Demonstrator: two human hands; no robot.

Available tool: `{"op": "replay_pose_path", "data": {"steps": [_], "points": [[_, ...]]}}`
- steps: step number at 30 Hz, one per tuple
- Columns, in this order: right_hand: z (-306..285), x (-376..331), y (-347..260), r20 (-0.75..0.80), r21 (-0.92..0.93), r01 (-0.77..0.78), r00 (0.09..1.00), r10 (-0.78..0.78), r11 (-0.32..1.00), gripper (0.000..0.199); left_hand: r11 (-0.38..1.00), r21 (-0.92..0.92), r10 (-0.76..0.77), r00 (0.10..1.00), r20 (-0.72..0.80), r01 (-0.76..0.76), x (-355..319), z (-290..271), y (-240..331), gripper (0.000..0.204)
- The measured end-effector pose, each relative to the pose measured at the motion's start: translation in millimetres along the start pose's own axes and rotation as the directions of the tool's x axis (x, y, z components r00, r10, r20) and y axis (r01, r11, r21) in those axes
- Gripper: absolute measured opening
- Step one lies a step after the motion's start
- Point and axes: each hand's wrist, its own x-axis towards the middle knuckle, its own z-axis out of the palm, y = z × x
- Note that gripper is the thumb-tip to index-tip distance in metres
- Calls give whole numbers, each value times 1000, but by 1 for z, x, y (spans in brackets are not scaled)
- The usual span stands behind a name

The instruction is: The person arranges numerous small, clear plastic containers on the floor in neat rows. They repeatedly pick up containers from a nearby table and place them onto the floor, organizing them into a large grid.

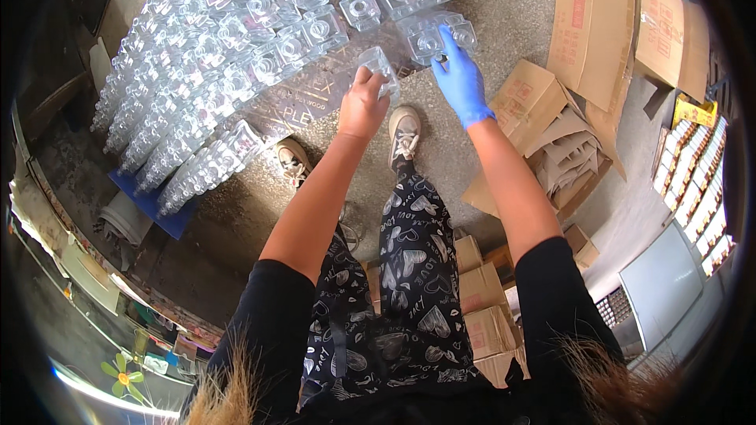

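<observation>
My bare left hand (366,104) is closed on a clear square glass bottle (379,69), held over the near edge of a dark printed plywood board (335,98). To its right is my right hand (462,83) in a blue glove, index finger stretched out and thumb apart. Its fingertips reach a small group of clear glass bottles (425,43) at the board's right end; whether they touch is hard to tell. Long rows of similar square bottles with round necks (268,51) cover the board farther off and to the left.
Open cardboard boxes (587,24) stand at the right, one filled with cardboard pieces (567,149). More cartons (484,299) lie behind my legs. My shoes (405,130) are close to the board. A blue sheet (177,219) shows under the bottles at left.
</observation>
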Motion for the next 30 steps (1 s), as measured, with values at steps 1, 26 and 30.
{"op": "replay_pose_path", "data": {"steps": [1, 26, 30], "points": [[-5, -13, 4, 7, 35, -31, 1000, 30, 999, 59, 1000, -5, 6, 1000, 0, -6, 6, 3, 3, 25], [-19, -240, 2, 107, 317, -409, 912, 396, 856, 45, 944, 326, -69, 995, 66, 44, 27, 14, 15, 54], [-51, -323, 12, 125, 361, -601, 789, 601, 713, 41, 882, 460, -26, 966, 258, -99, -59, -18, -29, 76]]}}
